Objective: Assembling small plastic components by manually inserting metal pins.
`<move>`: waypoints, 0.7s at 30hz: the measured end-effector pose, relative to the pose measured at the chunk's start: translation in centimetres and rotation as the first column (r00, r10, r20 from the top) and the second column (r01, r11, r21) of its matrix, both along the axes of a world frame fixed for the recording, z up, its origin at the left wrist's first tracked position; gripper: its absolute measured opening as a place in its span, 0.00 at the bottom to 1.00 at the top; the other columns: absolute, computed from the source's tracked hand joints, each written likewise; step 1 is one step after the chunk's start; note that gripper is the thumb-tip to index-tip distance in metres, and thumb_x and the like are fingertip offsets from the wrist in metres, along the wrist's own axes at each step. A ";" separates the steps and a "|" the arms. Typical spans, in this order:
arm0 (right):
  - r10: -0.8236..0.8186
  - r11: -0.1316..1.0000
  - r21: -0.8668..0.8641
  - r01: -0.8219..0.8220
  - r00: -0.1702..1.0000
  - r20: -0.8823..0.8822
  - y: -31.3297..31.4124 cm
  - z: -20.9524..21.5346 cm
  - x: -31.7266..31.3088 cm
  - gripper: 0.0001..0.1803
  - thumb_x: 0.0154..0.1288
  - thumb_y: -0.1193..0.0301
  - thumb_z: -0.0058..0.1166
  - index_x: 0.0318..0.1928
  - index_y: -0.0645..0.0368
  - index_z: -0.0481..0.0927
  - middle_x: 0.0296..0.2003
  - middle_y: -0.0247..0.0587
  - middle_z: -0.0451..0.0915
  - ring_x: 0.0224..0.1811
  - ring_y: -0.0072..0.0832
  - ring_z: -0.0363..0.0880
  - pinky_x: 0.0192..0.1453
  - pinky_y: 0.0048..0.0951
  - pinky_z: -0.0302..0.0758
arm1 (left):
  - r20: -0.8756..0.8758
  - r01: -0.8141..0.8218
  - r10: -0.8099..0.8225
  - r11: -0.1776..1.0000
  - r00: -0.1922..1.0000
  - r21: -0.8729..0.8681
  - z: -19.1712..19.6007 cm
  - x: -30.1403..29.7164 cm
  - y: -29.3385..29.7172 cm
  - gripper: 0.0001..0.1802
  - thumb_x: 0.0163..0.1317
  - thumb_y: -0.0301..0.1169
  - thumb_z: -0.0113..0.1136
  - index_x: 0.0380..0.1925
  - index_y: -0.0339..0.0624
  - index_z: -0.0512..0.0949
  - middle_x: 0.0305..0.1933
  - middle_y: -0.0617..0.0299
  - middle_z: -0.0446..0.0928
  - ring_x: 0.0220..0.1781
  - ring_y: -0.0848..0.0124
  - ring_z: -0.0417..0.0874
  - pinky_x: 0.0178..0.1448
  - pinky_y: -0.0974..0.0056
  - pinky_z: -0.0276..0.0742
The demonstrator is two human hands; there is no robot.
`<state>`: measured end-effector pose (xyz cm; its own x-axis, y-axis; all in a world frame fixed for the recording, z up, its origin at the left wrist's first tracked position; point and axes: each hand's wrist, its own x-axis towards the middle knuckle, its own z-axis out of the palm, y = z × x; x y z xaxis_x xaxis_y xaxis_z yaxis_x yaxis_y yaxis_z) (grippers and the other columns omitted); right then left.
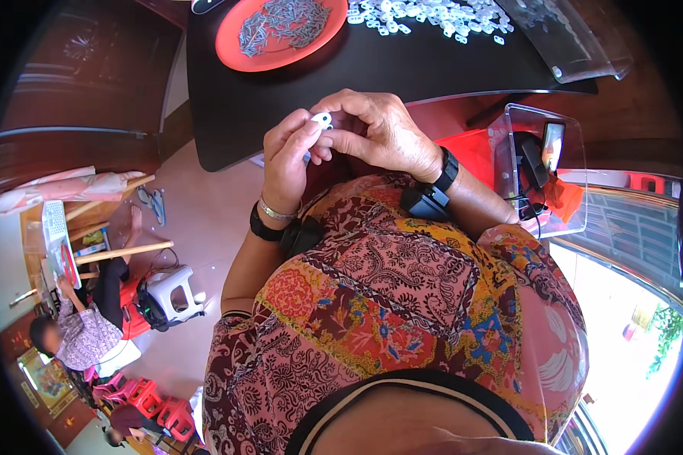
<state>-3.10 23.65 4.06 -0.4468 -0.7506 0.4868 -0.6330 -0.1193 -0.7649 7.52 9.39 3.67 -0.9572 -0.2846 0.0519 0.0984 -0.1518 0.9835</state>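
A small white piece [322, 119] with dark holes is being gripped between the thumb and fingers of the left hand [288, 150], at the near edge of a dark tabletop [387, 73]. The right hand [376, 130] is being held close beside it, fingers curled and thumb extended toward the piece; whether anything is being gripped there cannot be told, since its fingertips are being partly hidden. Dark bands are being worn on both wrists, with a bracelet on the left. Farther off, many grey metal pins [288, 26] are being held in a red plate [229, 47] at the far left, while loose white pieces [448, 15] are being spread to its right. More pieces are being contained in a clear tray [580, 57] at the far right. On the right, dark objects and an orange item [565, 199] are being kept in a clear box [582, 155]. On the left, a table is being occupied by another person [91, 340], near a grey stool [176, 292].
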 end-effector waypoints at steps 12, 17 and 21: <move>0.015 1.000 0.005 -0.015 0.999 0.029 0.0 0.0 0.1 0.18 0.56 0.70 0.65 0.47 0.58 0.77 0.34 0.41 0.81 0.34 0.32 0.83 0.36 0.27 0.79 | 0.008 0.003 -0.003 1.000 1.000 0.020 0.0 0.1 0.0 0.14 0.66 0.35 0.49 0.27 0.36 0.74 0.22 0.65 0.72 0.23 0.79 0.72 0.28 0.75 0.66; 0.020 0.999 -0.034 -0.020 1.000 0.011 0.0 -0.2 0.0 0.19 0.56 0.70 0.66 0.47 0.59 0.77 0.34 0.41 0.81 0.32 0.30 0.83 0.35 0.26 0.78 | -0.011 0.016 -0.016 1.000 1.000 0.022 0.1 0.0 0.0 0.14 0.67 0.35 0.49 0.27 0.36 0.74 0.22 0.65 0.72 0.23 0.79 0.72 0.28 0.75 0.65; 0.023 1.000 -0.004 -0.023 0.999 0.029 0.1 0.1 0.0 0.19 0.56 0.70 0.65 0.48 0.60 0.77 0.34 0.41 0.81 0.31 0.28 0.82 0.33 0.25 0.78 | -0.016 0.022 -0.022 0.999 1.000 0.025 0.0 0.0 0.0 0.14 0.67 0.35 0.49 0.27 0.36 0.74 0.22 0.66 0.71 0.23 0.80 0.72 0.28 0.75 0.65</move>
